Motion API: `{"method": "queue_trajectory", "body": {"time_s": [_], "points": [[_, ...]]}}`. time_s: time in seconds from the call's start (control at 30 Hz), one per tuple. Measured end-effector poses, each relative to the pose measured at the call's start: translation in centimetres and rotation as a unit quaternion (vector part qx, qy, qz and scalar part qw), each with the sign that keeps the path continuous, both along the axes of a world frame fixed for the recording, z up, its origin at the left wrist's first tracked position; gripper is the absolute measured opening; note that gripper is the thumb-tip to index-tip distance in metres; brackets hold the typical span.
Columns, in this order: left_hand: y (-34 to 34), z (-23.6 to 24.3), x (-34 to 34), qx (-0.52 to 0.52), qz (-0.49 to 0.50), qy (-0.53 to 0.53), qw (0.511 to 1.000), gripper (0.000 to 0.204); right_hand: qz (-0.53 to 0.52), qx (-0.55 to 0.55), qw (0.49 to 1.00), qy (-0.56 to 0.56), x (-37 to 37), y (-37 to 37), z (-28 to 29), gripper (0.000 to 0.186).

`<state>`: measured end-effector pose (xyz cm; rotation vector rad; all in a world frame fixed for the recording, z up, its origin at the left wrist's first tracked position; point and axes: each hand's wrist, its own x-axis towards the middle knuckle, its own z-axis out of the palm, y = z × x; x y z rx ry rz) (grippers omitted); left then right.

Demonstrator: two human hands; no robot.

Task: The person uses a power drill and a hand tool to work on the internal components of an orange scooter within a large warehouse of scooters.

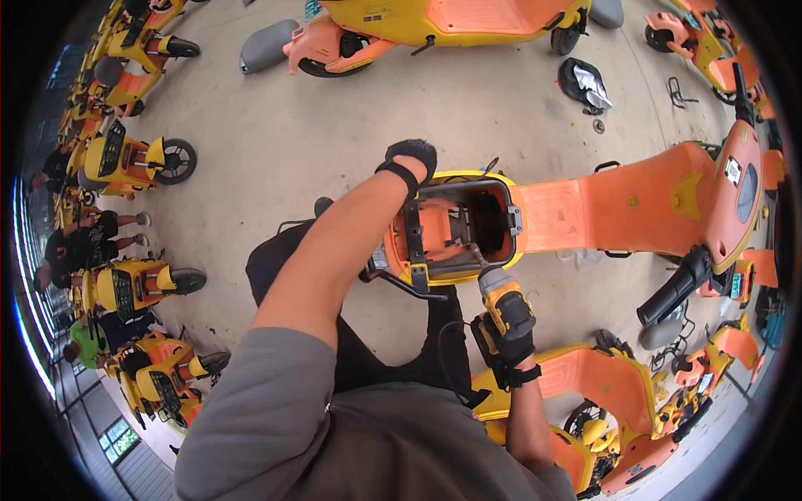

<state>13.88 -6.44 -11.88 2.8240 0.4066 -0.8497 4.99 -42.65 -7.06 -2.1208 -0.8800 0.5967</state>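
In front of me stands an orange and yellow electric scooter, its seat off and the compartment under it uncovered. My right hand, in a black glove, is closed around a yellow and black cordless drill. The drill's tip reaches over the near edge of the open compartment, beside an orange inner part. My left hand, also gloved in black, is at the far rear side of the scooter, close to the black rear rack. Its fingers are hidden from view.
Another scooter lies across the far side, with a grey seat by it. A black bag lies on the floor. One more scooter is close at my right. Rows of scooters and several people are on the left.
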Motion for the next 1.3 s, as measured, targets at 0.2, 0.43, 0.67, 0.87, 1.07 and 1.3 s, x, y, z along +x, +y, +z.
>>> {"method": "queue_trajectory", "body": {"time_s": [0.2, 0.43, 0.67, 0.87, 1.07, 1.3], "points": [[8.1, 12.1, -1.3, -0.008, 0.042, -0.147, 0.988, 0.021, 0.005, 0.026, 0.999, 0.021, 1.4, 0.3, -1.5, 0.019], [18.1, 19.7, -17.0, 0.12, 0.197, -0.17, 0.958, 0.024, 0.171, 0.09, 0.96, -0.201, 4.6, 5.1, 1.0, 0.021], [12.8, 13.9, -39.9, 0.115, 0.43, -0.101, 0.89, 0.024, 0.144, 0.096, 0.985, 0.018, 7.5, 3.6, -5.5, 0.023], [-2.4, 6.4, -48.2, -0.071, 0.588, 0.019, 0.805, 0.032, -0.066, 0.208, 0.9, 0.378, 6.2, 5.1, -2.1, 0.023], [-12.2, -5.0, -54.8, -0.151, 0.627, -0.014, 0.764, 0.032, 0.106, 0.072, 0.977, 0.173, 7.4, 5.2, -0.7, 0.029], [-11.5, -7.9, -56.6, -0.016, 0.554, -0.115, 0.825, 0.021, 0.161, -0.009, 0.984, 0.073, 8.9, 1.1, -2.7, 0.024]]}}
